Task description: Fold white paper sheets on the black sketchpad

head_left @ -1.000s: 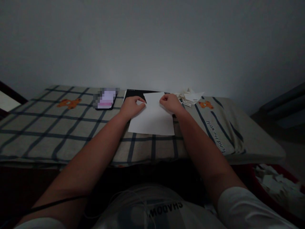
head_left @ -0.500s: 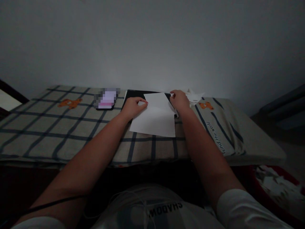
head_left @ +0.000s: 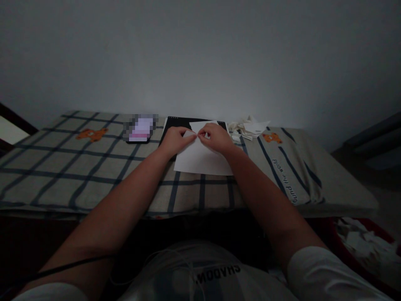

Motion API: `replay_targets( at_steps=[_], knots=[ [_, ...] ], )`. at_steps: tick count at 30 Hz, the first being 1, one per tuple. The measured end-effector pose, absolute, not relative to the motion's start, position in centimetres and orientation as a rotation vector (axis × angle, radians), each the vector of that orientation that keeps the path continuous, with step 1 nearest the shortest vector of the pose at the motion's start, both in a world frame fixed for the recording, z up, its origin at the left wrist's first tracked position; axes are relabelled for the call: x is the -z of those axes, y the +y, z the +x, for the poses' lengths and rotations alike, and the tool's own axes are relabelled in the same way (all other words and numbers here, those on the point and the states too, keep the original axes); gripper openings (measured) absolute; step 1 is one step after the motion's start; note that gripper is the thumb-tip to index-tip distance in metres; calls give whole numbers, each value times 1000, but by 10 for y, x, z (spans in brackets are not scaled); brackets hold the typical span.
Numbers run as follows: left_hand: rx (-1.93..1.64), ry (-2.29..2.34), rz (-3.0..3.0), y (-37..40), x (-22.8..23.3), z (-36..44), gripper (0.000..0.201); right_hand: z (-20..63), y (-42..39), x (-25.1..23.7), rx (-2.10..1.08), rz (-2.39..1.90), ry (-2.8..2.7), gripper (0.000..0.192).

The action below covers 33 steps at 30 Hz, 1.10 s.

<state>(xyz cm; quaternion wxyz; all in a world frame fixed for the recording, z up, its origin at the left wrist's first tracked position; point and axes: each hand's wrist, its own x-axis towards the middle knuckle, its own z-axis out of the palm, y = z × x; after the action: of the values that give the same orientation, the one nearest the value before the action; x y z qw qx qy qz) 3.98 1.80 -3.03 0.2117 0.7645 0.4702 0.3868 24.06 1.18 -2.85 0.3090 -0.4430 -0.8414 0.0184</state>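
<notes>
matt paper sheet (head_left: pixel 202 159); woven cloth cover (head_left: pixel 94 167)

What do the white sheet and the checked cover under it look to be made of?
The white sheet looks like thin matte paper: it holds a folded flap at its far edge. The checked cover seems woven cloth, soft and dull, rumpled at the right edge.

**One head camera, looking forward and down**

A single view, worn on the person's head. It faces forward and down across a checked cloth (head_left: pixel 94 167) toward a plain wall (head_left: pixel 200 54) filling the upper half of the frame. Both forearms run up from the bottom corners to mid-frame, where the hands sit fairly near. The chest fills the bottom centre. The picture is dim.
</notes>
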Motion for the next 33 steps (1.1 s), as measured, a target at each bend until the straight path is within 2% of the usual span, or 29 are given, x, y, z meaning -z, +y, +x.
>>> replay_targets(
  at_steps=[6, 21, 33],
  knots=[
    [-1046, 1403, 2148, 16, 28, 42, 26, 237, 9, 26, -34, -1196, -2213, 19],
    [-1073, 1372, 2200, 15, 30, 43, 34, 231, 1, 20, -47, -1236, -2214, 14],
    [-1036, 1403, 2122, 12, 25, 43, 30, 233, 4, 22, -50, -1228, -2220, 10]
  ],
)
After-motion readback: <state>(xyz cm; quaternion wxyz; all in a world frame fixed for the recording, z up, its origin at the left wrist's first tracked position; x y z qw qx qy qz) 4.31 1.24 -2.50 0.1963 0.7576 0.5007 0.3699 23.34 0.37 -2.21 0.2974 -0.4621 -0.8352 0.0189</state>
